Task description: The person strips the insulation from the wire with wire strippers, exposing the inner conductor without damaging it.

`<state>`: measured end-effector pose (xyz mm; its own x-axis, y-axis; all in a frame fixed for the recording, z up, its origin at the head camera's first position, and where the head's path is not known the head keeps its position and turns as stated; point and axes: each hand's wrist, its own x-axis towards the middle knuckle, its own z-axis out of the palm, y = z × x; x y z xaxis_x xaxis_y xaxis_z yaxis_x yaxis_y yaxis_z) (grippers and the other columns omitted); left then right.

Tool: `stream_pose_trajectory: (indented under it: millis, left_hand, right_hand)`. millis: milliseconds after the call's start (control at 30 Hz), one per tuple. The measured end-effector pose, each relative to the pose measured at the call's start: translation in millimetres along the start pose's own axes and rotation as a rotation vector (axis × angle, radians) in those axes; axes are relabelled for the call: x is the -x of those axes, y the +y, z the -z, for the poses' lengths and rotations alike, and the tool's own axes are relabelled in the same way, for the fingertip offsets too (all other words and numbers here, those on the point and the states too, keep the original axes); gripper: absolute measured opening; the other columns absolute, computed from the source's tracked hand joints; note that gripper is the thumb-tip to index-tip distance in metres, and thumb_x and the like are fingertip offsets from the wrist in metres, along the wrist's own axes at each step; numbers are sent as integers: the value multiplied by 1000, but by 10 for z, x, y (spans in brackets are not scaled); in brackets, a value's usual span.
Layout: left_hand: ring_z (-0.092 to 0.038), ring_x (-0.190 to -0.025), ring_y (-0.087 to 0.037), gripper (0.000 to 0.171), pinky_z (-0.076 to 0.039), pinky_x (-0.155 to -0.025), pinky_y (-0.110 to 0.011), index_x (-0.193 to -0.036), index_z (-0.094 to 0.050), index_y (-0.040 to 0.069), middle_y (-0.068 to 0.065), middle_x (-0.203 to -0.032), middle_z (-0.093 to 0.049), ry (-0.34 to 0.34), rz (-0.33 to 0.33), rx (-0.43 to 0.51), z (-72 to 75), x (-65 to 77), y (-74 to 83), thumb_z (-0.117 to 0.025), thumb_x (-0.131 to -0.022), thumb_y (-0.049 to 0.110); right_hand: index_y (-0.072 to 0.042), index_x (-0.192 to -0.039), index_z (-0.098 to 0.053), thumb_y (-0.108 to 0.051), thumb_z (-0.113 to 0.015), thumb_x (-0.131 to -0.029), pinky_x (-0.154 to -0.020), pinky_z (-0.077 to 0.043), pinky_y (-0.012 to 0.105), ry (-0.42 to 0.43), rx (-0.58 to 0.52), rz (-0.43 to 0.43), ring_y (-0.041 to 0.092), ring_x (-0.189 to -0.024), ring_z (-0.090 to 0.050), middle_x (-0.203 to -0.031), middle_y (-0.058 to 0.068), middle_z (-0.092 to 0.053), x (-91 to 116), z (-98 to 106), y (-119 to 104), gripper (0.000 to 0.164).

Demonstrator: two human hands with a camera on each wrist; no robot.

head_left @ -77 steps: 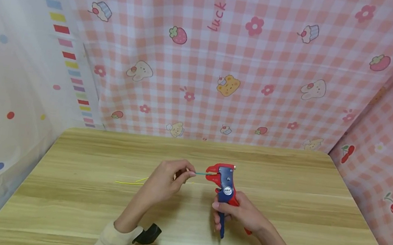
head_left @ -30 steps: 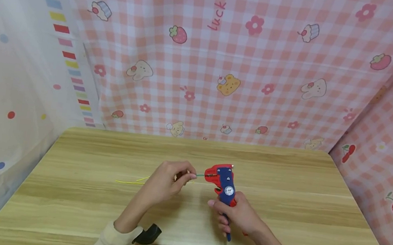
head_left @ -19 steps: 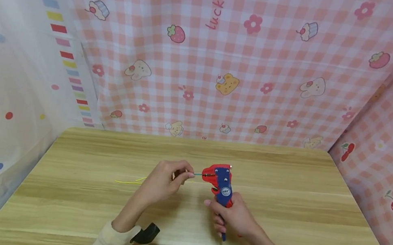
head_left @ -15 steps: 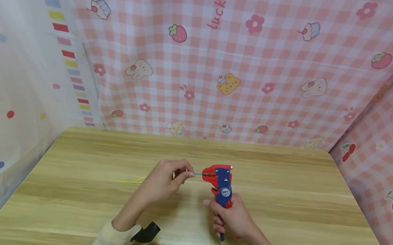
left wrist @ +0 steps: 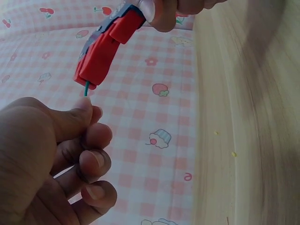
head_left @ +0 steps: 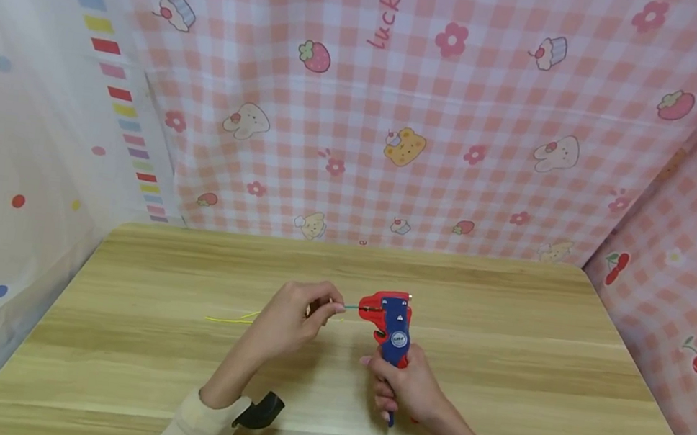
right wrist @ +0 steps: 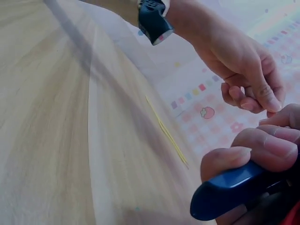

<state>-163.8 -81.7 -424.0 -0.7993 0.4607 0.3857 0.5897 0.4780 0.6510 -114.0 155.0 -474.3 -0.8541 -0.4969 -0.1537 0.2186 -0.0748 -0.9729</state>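
Observation:
Between thumb and forefinger my left hand (head_left: 293, 323) pinches a short green wire (head_left: 352, 307). The wire's other end runs into the red jaws of a red-and-blue wire stripper (head_left: 398, 325), which are closed around it. My right hand (head_left: 413, 385) grips the stripper by its handles, squeezed close together, with the head pointing left above the table. In the left wrist view, only a short piece of green wire (left wrist: 86, 89) shows between the fingertips and the red jaws. The right wrist view shows the blue handle end (right wrist: 229, 190) under curled fingers.
Yellow wires (head_left: 228, 320) lie on the wooden table (head_left: 494, 409) behind the left forearm. Tiny yellow bits (left wrist: 234, 154) are scattered on the tabletop. A pink checked cloth (head_left: 362, 103) hangs behind the table. Black camera mounts (head_left: 259, 411) sit on both wrists.
The stripper's jaws, apart at first, have closed on the green wire as my right hand squeezed the handles. The right hand has shifted slightly left; the left hand has hardly moved.

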Motion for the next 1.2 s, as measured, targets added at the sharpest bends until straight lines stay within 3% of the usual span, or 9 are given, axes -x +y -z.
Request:
stream_pose_trajectory:
  millis: [333,600,900,1200]
  left_hand:
    - [-48,-57,-2,9,-38,-51,-19,-91,-71,16,11,-64,-54,-4,8,-12,23,3,25,-68,-99,15]
    - [-48,-57,-1,11,-40,-50,-19,-88,-71,17,11,-65,-56,-8,-12,-21,23,5,17,-70,-98,14]
    - [-48,-56,-2,15,-40,-50,-20,-84,-68,18,11,-65,-56,-47,-15,7,53,4,-8,-71,-96,10]
    - [-48,-58,-3,17,-44,-54,-21,-82,-67,18,9,-66,-57,-66,-26,21,76,5,-9,-71,-96,9]
  right_hand:
    - [-9,-85,-47,-15,-58,-102,-47,-49,27,-69,-51,7,9,-44,-44,-57,-6,-43,-31,52,38,21]
    - [-7,-94,-48,-20,-62,-102,-52,-51,26,-113,-90,-26,11,-48,-48,-61,-5,-48,-30,111,45,21]
    - [-8,-90,-50,-16,-59,-104,-53,-51,25,-195,-86,40,10,-50,-50,-62,-5,-49,-29,118,55,18]
    - [-8,-94,-52,-17,-59,-104,-56,-54,26,-201,-65,43,10,-52,-54,-65,-4,-52,-36,126,58,16]
